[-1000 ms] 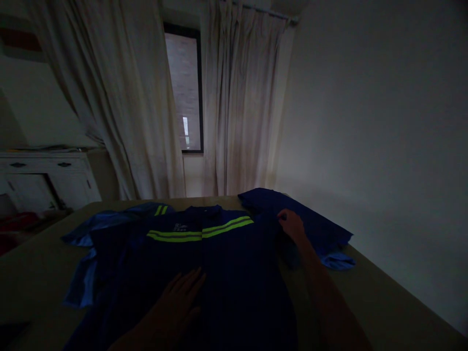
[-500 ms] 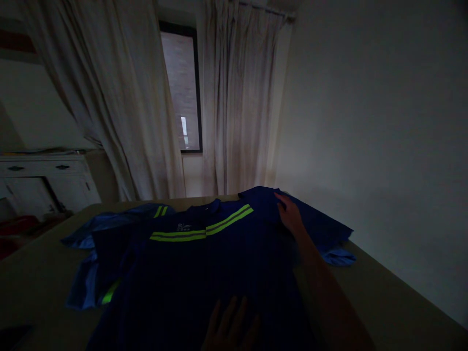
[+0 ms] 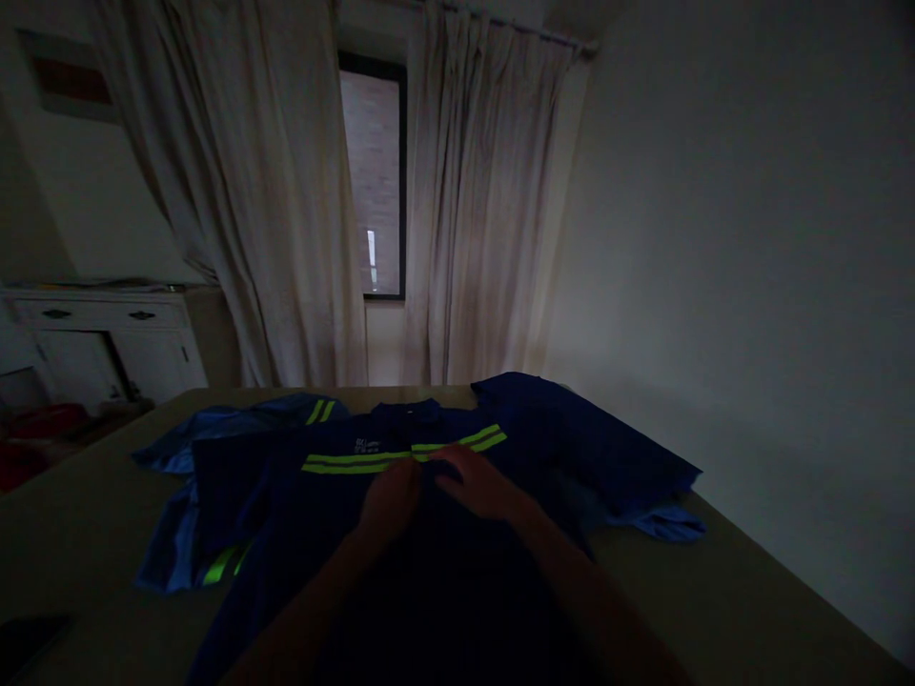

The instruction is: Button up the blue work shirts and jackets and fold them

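A dark blue work jacket (image 3: pixel 343 538) lies spread front up, with yellow-green reflective stripes across its chest and white lettering above them. Its collar points away from me, and one sleeve reaches out to the right. My left hand (image 3: pixel 392 497) is closed at the middle of the front, just under the stripe, with cloth at its fingertips. Close beside it, my right hand (image 3: pixel 476 483) touches the front at the stripe, thumb and fingers apart. Dim light hides the fine detail between the hands. Lighter blue cloth (image 3: pixel 170 543) with similar stripes lies crumpled at the left.
The jacket rests on a wide dull-coloured surface (image 3: pixel 92 519). A dark flat object (image 3: pixel 32 636) lies at its near left. A white wall (image 3: pixel 750 314) runs along the right. Long curtains (image 3: pixel 286 219), a window and a white cabinet (image 3: pixel 107 338) stand behind.
My right hand has moved left from the shoulder to the chest middle. My left hand has risen from the lower front and closed at the stripe. The view has shifted slightly.
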Demonstrator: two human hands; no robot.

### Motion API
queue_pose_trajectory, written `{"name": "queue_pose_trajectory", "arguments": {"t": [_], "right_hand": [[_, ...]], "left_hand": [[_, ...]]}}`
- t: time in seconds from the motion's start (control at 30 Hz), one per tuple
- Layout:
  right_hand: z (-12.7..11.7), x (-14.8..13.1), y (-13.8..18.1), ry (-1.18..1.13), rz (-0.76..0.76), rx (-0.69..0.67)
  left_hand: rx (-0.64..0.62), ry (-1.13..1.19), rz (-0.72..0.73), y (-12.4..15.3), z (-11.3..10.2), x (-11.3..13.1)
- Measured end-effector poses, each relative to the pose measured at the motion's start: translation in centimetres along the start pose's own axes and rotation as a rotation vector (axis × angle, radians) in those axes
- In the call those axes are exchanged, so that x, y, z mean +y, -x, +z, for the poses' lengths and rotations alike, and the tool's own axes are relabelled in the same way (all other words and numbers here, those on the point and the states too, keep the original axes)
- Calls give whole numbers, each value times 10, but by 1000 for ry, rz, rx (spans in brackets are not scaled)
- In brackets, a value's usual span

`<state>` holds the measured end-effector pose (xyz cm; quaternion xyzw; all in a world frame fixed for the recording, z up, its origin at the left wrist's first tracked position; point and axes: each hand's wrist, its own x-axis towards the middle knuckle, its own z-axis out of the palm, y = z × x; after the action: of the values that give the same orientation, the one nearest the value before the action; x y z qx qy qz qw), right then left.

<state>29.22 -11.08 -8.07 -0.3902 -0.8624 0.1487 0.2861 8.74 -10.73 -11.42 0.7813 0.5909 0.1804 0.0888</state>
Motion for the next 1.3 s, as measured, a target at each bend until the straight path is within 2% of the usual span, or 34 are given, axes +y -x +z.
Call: {"name": "queue_pose_trajectory", "arguments": {"t": [0.07,0.17,0.27,0.33,0.5,0.57,0.77,0.9,1.0,1.1,1.2,1.3], "right_hand": [[38,-9,2,109,-79,-172],[66,-6,6,230,51,-175],[67,1,6,243,237,-120],[65,3,5,244,302,-103],[70,3,10,224,182,-114],[74,3,9,236,183,-106],[77,15,-10,137,440,-9],[76,27,-10,72,468,62],[76,28,-7,49,453,99],[76,20,-13,189,410,34],[77,11,-23,343,473,-64],[78,8,-27,389,505,-68]], "left_hand": [[80,-33,-72,-11,3,-26],[113,-44,-72,-10,21,-52],[113,-64,46,-5,38,-62],[91,-76,123,-4,42,-62],[-9,4,283,-6,39,-60],[-33,52,306,-7,38,-59],[34,117,241,-9,44,-59],[45,114,224,-6,41,-57],[16,123,146,-8,37,-50],[26,117,25,-18,36,-38],[63,110,-115,-31,39,-23],[104,127,-189,-36,43,-13]]}}
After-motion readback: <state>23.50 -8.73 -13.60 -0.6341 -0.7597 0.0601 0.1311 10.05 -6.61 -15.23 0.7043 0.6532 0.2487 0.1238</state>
